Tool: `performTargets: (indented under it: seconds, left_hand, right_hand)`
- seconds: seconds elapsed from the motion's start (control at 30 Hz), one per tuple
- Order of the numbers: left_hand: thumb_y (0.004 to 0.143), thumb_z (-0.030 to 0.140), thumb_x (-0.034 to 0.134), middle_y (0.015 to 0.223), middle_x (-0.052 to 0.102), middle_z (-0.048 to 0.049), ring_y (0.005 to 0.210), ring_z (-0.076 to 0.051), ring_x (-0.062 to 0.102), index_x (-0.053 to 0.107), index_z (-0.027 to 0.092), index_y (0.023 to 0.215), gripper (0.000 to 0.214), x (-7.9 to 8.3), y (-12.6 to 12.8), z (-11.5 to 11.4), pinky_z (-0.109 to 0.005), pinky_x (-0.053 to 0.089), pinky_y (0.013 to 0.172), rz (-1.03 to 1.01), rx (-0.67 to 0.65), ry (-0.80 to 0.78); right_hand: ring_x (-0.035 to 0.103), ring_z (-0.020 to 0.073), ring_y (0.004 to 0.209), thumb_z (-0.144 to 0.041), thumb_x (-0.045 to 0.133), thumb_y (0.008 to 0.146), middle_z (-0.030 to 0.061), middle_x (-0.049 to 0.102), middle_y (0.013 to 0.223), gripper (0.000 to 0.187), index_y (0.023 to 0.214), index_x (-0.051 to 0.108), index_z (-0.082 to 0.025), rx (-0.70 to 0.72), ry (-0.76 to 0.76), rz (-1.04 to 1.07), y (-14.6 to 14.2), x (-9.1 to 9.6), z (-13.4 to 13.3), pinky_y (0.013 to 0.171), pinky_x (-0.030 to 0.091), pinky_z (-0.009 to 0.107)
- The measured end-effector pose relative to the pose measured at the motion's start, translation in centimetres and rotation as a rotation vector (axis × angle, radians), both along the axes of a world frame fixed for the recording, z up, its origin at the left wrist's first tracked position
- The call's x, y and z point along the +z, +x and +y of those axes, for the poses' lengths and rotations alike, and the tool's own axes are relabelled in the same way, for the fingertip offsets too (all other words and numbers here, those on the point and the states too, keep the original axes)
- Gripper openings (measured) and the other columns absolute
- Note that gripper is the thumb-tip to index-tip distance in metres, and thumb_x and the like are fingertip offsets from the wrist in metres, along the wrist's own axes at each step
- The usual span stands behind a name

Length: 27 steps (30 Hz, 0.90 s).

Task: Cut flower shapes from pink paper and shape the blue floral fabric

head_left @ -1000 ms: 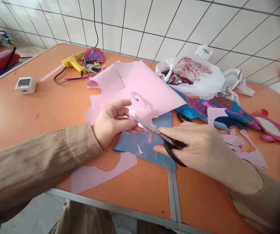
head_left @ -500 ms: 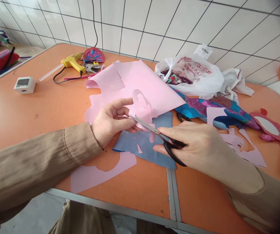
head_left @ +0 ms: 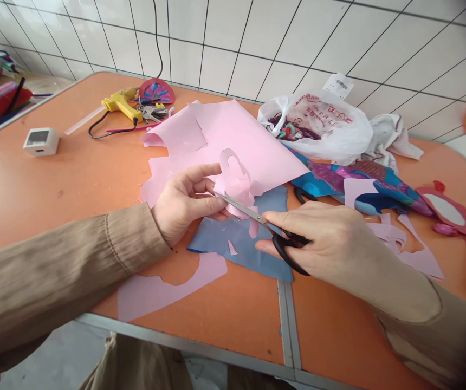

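Observation:
My left hand point(head_left: 184, 200) pinches a small curled pink paper cut-out point(head_left: 236, 181) above the orange table point(head_left: 62, 184). My right hand point(head_left: 322, 244) grips black-handled scissors point(head_left: 263, 222), whose blades reach into the cut-out's lower edge. Under both hands lies a blue sheet point(head_left: 241, 241), and a large pink sheet point(head_left: 220, 141) lies behind the cut-out. A pink offcut point(head_left: 163, 287) rests near the table's front edge.
A yellow glue gun point(head_left: 121, 104), keys point(head_left: 151, 112) and a small white box point(head_left: 41, 141) sit at the back left. A white plastic bag point(head_left: 322, 127), patterned blue fabric point(head_left: 358, 181), pink scraps point(head_left: 407, 244) and a pink-framed mirror point(head_left: 450, 211) fill the right side.
The pink cut-out has turned slightly in my left hand and the scissors have edged a little along it. Both arms stay where they were.

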<state>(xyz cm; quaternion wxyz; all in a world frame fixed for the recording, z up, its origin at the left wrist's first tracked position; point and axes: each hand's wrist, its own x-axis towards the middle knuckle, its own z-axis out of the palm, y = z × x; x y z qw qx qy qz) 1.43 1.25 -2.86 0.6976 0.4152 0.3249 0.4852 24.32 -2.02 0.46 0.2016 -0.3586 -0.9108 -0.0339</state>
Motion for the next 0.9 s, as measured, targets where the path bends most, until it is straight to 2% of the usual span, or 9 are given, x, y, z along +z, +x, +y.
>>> performTargets:
  seconds: [0.13,0.23,0.43,0.57,0.7,0.9]
  left_hand:
    - [0.061,0.014,0.089,0.072,0.07,0.0013,0.065,-0.019,0.075,0.065,0.017,0.112,0.057,-0.01,0.07,0.07,-0.025,0.059,0.059,-0.017,0.0,-0.001]
    - [0.059,0.014,0.09,0.071,0.071,0.0008,0.062,-0.018,0.074,0.065,0.016,0.11,0.057,0.04,0.05,0.19,-0.024,0.058,0.058,-0.017,-0.006,0.014]
    - [0.06,0.011,0.088,0.072,0.073,-0.0009,0.061,-0.016,0.071,0.063,0.013,0.115,0.061,0.47,-0.14,0.33,-0.026,0.058,0.061,0.033,0.0,0.021]
    - [0.06,0.011,0.088,0.07,0.073,-0.0009,0.059,-0.015,0.07,0.062,0.012,0.115,0.06,0.58,-0.08,0.27,-0.025,0.057,0.059,0.021,0.008,0.005]
    - [0.06,0.01,0.088,0.07,0.073,-0.0009,0.059,-0.015,0.07,0.063,0.013,0.114,0.06,0.5,0.0,0.23,-0.025,0.057,0.059,0.009,0.012,-0.004]
    - [0.059,0.01,0.089,0.072,0.073,-0.0016,0.061,-0.016,0.071,0.064,0.013,0.113,0.06,0.23,0.12,0.13,-0.026,0.057,0.059,-0.01,0.02,0.003]
  right_hand:
    - [0.039,0.0135,0.05,-0.021,0.074,0.083,-0.0052,0.051,0.051,0.01,0.076,0.069,-0.017,-0.006,0.016,-0.031,-0.02,0.17,-0.01,0.054,0.034,0.029]
    - [0.043,0.0143,0.051,-0.019,0.071,0.084,-0.003,0.056,0.053,0.012,0.073,0.067,-0.017,-0.012,0.021,-0.05,0.14,0.16,0.03,0.056,0.035,0.03]
    - [0.047,0.0148,0.049,-0.023,0.071,0.084,-0.003,0.058,0.054,0.01,0.076,0.071,-0.017,-0.021,0.061,-0.038,0.45,0.03,0.1,0.055,0.035,0.03]
    - [0.047,0.0155,0.049,-0.022,0.076,0.079,-0.0041,0.059,0.054,0.005,0.079,0.075,-0.018,-0.053,0.024,-0.087,0.36,0.35,0.04,0.053,0.033,0.03]
    - [0.049,0.0145,0.051,-0.022,0.083,0.073,-0.0056,0.062,0.056,0.013,0.083,0.076,-0.021,-0.074,-0.025,-0.082,0.17,0.66,-0.01,0.056,0.034,0.029]
    - [0.048,0.0141,0.052,-0.025,0.079,0.078,-0.0058,0.059,0.055,0.008,0.085,0.075,-0.025,-0.076,-0.126,-0.047,-0.1,0.71,-0.06,0.059,0.035,0.028]
